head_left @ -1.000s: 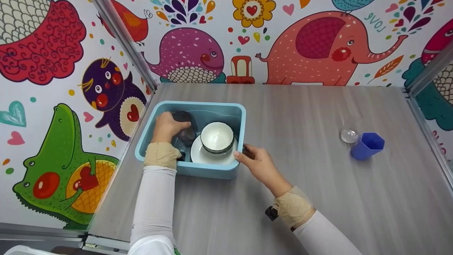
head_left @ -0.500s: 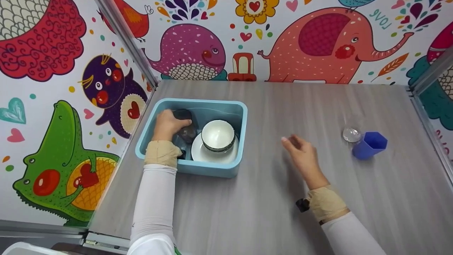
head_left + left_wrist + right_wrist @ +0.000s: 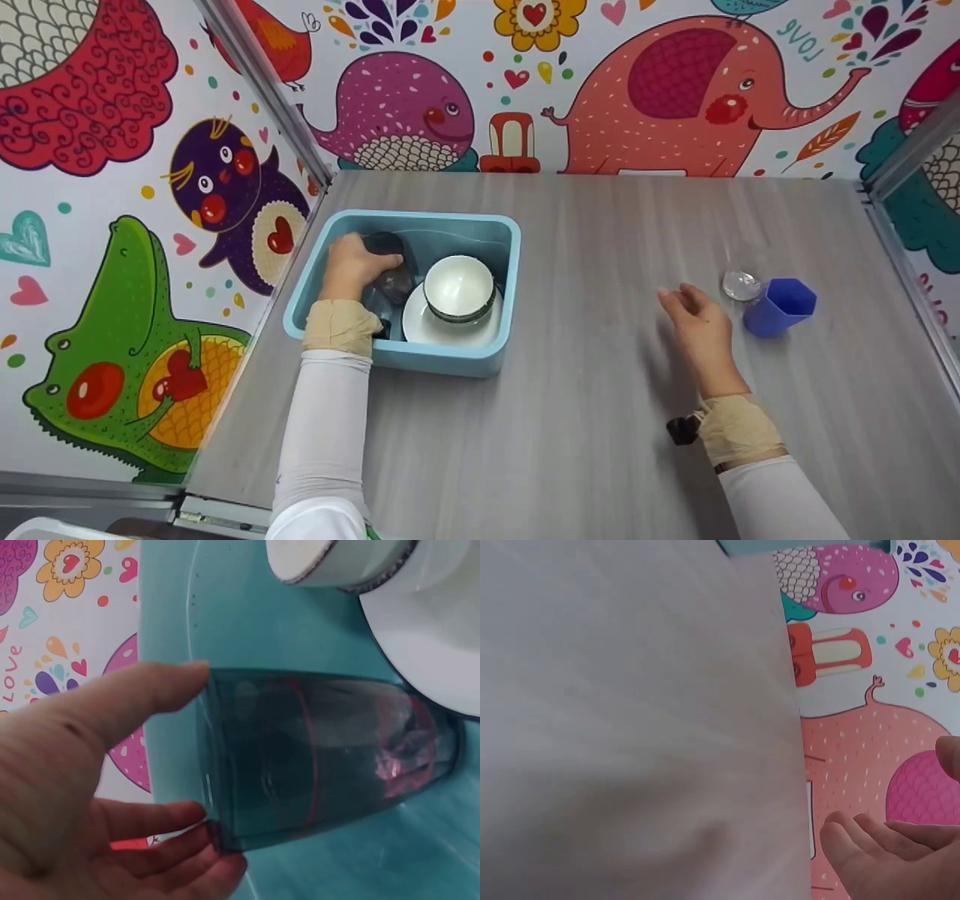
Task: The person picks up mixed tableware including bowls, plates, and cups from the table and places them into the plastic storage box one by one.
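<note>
Inside the light blue bin (image 3: 435, 363), my left hand (image 3: 351, 268) grips a dark see-through tumbler (image 3: 337, 757) by its rim. The left wrist view has the thumb on one side of that rim and the fingers on the other; the tumbler lies along the bin floor. Beside it, stacked white bowls (image 3: 459, 286) with dark edges sit on a white plate (image 3: 420, 324). My right hand (image 3: 703, 337) hovers above the table with fingers loosely bent and nothing held. Nearest to it are a small clear glass (image 3: 741, 286) and a blue six-sided cup (image 3: 771, 315).
A grey wood-grain table (image 3: 570, 420) carries the bin on its left side. Printed walls (image 3: 420, 112) with metal frame posts close off the back and sides. Part of a white container (image 3: 56, 529) shows at the bottom left corner.
My right hand has let go of the bin's right rim and moved right across the table, close to the clear glass and blue cup. The left hand stays on the tumbler.
</note>
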Tool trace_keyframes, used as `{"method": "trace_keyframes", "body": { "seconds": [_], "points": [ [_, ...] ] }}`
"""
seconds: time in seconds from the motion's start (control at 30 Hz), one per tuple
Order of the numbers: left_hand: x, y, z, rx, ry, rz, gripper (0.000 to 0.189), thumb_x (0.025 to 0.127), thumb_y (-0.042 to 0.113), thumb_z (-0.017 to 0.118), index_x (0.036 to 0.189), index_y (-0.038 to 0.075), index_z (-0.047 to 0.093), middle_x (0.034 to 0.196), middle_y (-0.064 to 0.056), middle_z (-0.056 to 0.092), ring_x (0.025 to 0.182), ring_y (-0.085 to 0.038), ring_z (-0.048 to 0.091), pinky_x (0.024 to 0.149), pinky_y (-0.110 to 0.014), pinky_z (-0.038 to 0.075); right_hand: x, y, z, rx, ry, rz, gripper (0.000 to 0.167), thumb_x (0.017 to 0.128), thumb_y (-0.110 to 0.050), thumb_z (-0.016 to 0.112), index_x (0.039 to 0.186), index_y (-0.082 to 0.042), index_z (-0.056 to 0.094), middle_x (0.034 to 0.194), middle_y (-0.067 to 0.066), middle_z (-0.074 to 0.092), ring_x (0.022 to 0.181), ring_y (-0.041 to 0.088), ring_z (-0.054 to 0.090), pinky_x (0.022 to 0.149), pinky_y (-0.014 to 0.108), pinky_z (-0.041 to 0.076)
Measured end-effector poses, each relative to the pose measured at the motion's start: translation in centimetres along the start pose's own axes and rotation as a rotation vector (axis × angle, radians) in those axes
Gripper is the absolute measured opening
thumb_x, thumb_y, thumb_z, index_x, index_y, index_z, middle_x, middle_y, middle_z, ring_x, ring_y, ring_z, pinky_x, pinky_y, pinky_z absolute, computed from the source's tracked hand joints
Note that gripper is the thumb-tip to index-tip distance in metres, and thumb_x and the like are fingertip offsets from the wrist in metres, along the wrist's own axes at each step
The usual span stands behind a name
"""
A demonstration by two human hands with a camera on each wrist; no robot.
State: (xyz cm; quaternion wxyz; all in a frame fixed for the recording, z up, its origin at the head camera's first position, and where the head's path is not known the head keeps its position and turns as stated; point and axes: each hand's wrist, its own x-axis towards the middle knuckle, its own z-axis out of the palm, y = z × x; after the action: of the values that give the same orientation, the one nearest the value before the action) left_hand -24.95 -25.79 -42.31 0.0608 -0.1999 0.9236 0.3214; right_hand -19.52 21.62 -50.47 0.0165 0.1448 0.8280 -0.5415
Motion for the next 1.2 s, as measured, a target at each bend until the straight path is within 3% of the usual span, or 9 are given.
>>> {"method": "trace_keyframes", "body": {
  "seconds": [0.27, 0.4, 0.83, 1.2],
  "points": [
    [-0.2, 0.3, -0.1, 0.003, 0.028, 0.033, 0.074, 0.089, 0.028, 0.076, 0.144, -0.009, 0.043, 0.146, -0.028, 0.049, 0.132, -0.040, 0.050, 0.117, -0.056, 0.037, 0.7, 0.9, -1.5, -0.015, 0.028, -0.021, 0.078, 0.099, -0.046, 0.059, 0.152, 0.006, 0.036, 0.149, 0.026, 0.050, 0.138, 0.035, 0.049, 0.117, 0.046, 0.038],
    [-0.6, 0.9, 0.0, 0.001, 0.057, 0.049, 0.073, 0.090, 0.027, 0.074, 0.146, -0.008, 0.042, 0.149, -0.028, 0.046, 0.135, -0.040, 0.049, 0.117, -0.056, 0.036, 1.0, 1.4, -2.3, -0.031, 0.043, 0.010, 0.079, 0.100, -0.045, 0.059, 0.154, 0.005, 0.032, 0.154, 0.025, 0.045, 0.141, 0.036, 0.047, 0.118, 0.047, 0.037],
    [-1.6, 2.7, -0.5, -0.010, 0.167, 0.172, 0.070, 0.091, 0.029, 0.071, 0.146, -0.006, 0.046, 0.147, -0.027, 0.048, 0.139, -0.039, 0.045, 0.118, -0.052, 0.037, 2.3, 2.4, -4.1, -0.019, 0.094, 0.069, 0.079, 0.099, -0.044, 0.059, 0.156, 0.003, 0.030, 0.156, 0.025, 0.041, 0.143, 0.036, 0.044, 0.118, 0.047, 0.037],
    [-3.9, 5.1, -1.2, -0.006, 0.156, 0.255, 0.069, 0.093, 0.034, 0.070, 0.148, 0.000, 0.046, 0.149, -0.023, 0.047, 0.141, -0.039, 0.042, 0.116, -0.053, 0.039, 2.6, 3.1, -4.9, -0.045, 0.050, 0.073, 0.084, 0.100, -0.047, 0.055, 0.160, 0.000, 0.019, 0.162, 0.025, 0.028, 0.150, 0.037, 0.032, 0.121, 0.050, 0.032]
  ]
}}
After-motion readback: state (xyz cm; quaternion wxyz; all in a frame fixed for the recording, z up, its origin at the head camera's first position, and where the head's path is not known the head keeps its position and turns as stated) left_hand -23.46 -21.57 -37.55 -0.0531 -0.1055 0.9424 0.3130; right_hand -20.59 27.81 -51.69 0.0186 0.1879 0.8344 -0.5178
